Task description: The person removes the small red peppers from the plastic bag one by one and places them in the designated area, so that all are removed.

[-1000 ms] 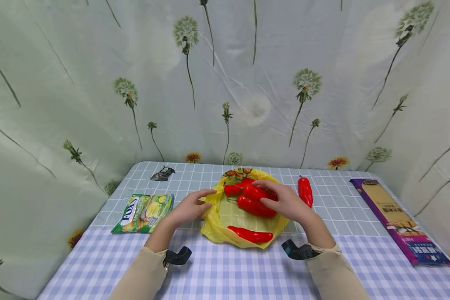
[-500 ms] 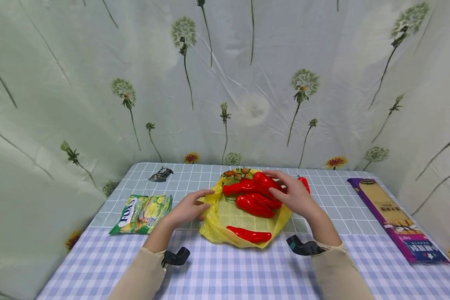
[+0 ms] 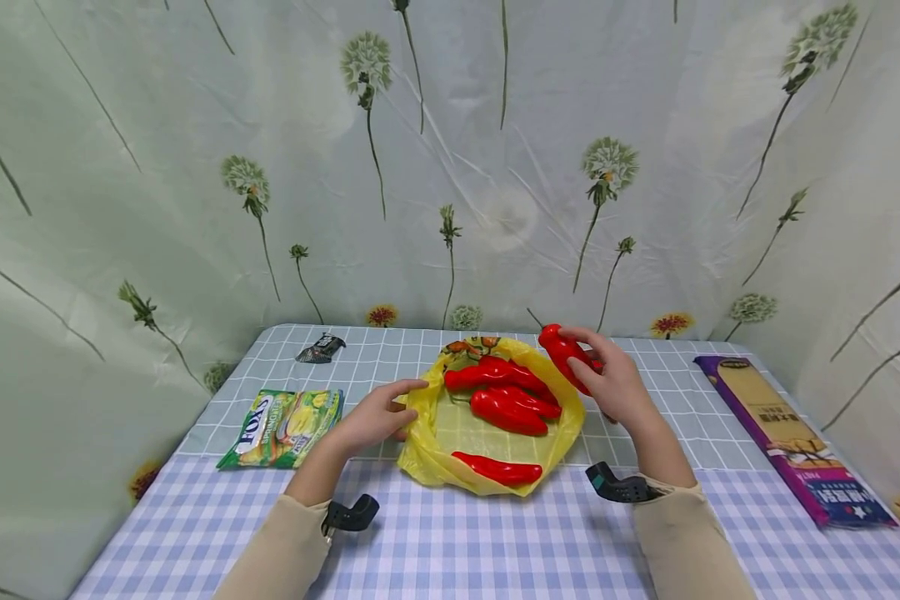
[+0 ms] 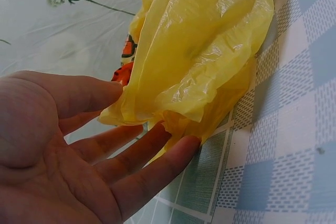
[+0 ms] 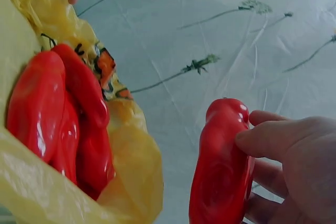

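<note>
Wrinkled dandelion-print backdrop (image 3: 307,167), checked tablecloth (image 3: 450,554), your right hand (image 3: 619,379) gripping a glossy, lumpy red pepper (image 3: 562,352) by the right rim of a crinkly yellow plastic bag (image 3: 429,460), your left hand (image 3: 378,415) loosely spread at the bag's left edge, smooth peppers (image 3: 506,412) inside.

held pepper (image 5: 218,166): lower end cut off, right-wrist view | black packet (image 3: 321,347): print too small | sleeves (image 3: 285,542): cut off

Close wrist views, seemingly tilted, share the bag (image 4: 210,40).

Red peppers (image 3: 561,350), yellow bag (image 3: 425,458), blue-white checked cloth (image 3: 450,550), beige sleeves (image 3: 281,546), dandelion-print backdrop (image 3: 307,125)
</note>
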Available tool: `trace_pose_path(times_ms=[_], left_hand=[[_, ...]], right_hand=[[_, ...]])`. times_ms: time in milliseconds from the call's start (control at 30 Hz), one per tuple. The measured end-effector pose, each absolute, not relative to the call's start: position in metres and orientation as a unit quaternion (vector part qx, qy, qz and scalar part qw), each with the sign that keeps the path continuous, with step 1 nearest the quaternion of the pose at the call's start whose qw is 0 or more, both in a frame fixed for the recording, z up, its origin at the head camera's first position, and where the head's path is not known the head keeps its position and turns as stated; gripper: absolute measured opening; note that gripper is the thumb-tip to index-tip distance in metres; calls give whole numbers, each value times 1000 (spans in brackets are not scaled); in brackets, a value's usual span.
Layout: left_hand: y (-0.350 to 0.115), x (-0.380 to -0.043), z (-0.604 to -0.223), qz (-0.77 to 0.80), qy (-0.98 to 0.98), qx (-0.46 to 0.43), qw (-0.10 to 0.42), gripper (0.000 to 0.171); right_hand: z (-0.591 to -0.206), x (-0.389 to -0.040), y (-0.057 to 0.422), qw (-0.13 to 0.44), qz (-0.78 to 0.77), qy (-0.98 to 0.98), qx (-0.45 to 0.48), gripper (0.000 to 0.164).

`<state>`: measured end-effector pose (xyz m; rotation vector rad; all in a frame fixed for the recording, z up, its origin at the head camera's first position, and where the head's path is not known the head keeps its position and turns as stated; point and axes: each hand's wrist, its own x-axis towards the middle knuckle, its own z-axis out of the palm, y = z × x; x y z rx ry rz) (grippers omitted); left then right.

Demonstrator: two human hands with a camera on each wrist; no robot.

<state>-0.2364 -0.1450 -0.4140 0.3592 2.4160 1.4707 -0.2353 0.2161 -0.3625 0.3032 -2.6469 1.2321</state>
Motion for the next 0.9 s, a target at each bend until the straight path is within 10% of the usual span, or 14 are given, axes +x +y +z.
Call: trace_pose_path(times_ms=[333,900], left_hand=[[-145,-236,-415,508,841,120,143,48],[-144,-237,-416,508,841,123,141,48]], right_hand=[[-370,-240,231,105,417,-902,39,30],[-390,-253,256,44,513,-852,-89,57]])
